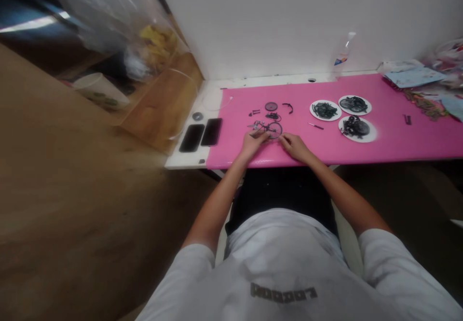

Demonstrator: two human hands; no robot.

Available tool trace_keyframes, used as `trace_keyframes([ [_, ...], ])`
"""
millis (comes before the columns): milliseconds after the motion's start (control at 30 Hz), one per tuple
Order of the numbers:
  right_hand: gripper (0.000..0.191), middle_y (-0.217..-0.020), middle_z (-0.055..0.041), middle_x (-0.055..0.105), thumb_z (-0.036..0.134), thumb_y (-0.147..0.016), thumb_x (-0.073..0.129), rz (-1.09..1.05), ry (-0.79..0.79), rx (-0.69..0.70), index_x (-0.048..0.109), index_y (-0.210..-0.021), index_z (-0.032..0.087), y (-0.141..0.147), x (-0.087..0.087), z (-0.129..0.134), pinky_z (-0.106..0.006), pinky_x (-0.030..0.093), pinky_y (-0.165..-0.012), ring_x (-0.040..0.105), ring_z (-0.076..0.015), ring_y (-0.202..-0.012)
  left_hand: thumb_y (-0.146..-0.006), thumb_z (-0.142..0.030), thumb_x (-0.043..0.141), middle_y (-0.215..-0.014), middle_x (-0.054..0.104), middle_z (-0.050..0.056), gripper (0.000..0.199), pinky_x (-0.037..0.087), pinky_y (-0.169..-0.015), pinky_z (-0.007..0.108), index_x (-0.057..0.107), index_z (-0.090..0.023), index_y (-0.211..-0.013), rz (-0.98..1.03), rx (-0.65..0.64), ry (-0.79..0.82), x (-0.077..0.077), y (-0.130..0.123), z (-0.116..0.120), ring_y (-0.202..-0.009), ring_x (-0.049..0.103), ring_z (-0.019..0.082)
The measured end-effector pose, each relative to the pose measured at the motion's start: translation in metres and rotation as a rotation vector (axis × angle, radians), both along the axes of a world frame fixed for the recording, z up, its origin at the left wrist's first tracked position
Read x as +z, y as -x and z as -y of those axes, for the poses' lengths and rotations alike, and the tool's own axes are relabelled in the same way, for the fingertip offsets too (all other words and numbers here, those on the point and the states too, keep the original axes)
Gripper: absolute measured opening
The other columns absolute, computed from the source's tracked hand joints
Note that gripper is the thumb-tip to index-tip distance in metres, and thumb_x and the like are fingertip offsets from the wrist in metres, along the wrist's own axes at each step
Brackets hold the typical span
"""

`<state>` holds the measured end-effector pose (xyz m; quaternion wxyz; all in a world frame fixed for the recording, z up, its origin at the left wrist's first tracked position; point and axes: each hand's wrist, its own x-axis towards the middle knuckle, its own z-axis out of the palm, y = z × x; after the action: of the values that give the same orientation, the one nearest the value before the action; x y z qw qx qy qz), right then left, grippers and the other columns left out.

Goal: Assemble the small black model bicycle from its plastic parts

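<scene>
Near the front edge of the pink table cover (pixel 300 152), my two hands meet at a small model bicycle (pixel 269 127) with a dark frame and a spoked wheel. My left hand (pixel 255 142) pinches its lower left part. My right hand (pixel 293 146) is at the wheel's lower right rim with thumb and fingertips together; whether they grip the rim is too small to make out. Just beyond lie a loose wheel (pixel 271 106), a curved black part (pixel 288 107), a small dark part (pixel 274 117) and some short black pieces (pixel 254 113).
Three white plates of dark parts (pixel 325 110) stand to the right, with a small screwdriver (pixel 316 126) beside them. Two phones (pixel 191 138) and a tape roll (pixel 197 116) lie at left. A clear bottle (pixel 342 58) stands by the wall; bags and papers (pixel 415 76) are piled far right.
</scene>
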<state>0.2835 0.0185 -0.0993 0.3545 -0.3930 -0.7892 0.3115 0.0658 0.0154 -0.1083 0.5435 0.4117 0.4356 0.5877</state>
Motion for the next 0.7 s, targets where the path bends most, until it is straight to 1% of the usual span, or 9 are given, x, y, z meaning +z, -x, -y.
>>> trace_keyframes([
  [133, 0.044, -0.094, -0.0092, 0.078, 0.054, -0.11, 0.048, 0.015, -0.017, -0.016, 0.072, -0.096, 0.02, 0.0, -0.001, -0.001, -0.035, 0.051, -0.083, 0.068, -0.024, -0.083, -0.069, -0.049, 0.103, -0.097, 0.082, 0.013, 0.049, 0.07, -0.09, 0.042, 0.079, -0.012, -0.091, -0.012, -0.04, -0.026, -0.002, 0.001, -0.001, -0.088, 0.081, 0.025],
  [267, 0.042, -0.095, -0.0096, 0.08, 0.051, -0.109, 0.049, 0.034, -0.019, -0.028, 0.074, -0.097, 0.019, 0.001, 0.0, -0.001, -0.035, 0.05, -0.083, 0.07, -0.025, -0.085, -0.073, -0.05, 0.101, -0.098, 0.083, 0.015, 0.047, 0.069, -0.089, 0.04, 0.081, -0.012, -0.092, -0.035, -0.048, -0.051, -0.007, 0.002, -0.003, -0.087, 0.081, 0.025],
  [533, 0.039, -0.087, -0.008, 0.077, 0.049, -0.106, 0.051, 0.037, -0.009, -0.039, 0.072, -0.093, 0.019, 0.001, 0.003, 0.002, -0.034, 0.046, -0.075, 0.065, -0.0234, -0.077, -0.074, -0.052, 0.099, -0.094, 0.084, 0.012, 0.046, 0.067, -0.081, 0.034, 0.083, -0.013, -0.094, -0.097, -0.059, -0.069, -0.014, 0.007, -0.007, -0.079, 0.079, 0.02],
  [700, 0.041, -0.082, -0.0066, 0.074, 0.051, -0.106, 0.051, 0.042, -0.028, -0.051, 0.071, -0.089, 0.02, 0.002, 0.002, 0.002, -0.034, 0.044, -0.071, 0.061, -0.022, -0.072, -0.07, -0.054, 0.102, -0.099, 0.084, 0.012, 0.051, 0.068, -0.083, 0.036, 0.082, -0.014, -0.093, -0.064, -0.048, -0.07, -0.01, 0.005, -0.002, -0.083, 0.079, 0.022],
])
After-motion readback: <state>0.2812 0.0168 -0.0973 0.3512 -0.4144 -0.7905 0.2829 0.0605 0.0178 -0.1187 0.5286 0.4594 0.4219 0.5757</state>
